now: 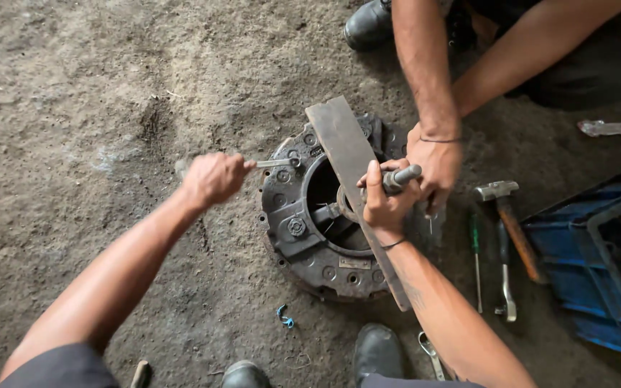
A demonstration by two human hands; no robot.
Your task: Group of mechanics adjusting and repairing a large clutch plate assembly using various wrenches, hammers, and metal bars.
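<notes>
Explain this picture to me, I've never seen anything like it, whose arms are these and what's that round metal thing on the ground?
One camera, worn on a person's head, looks down at a dirt floor. The two arms from the bottom are the wearer's. The left hand grips a wrench on the rim of a round metal car part. The right hand holds a thick bolt against a flat steel bar laid across it. Another person's hand steadies things from above. A hammer, screwdriver and blue toolbox lie to the right.

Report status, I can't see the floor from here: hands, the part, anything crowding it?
Left hand gripping wrench. Right hand on handle. Flat bar across clutch plate. Co-worker's hand alongside.
</notes>
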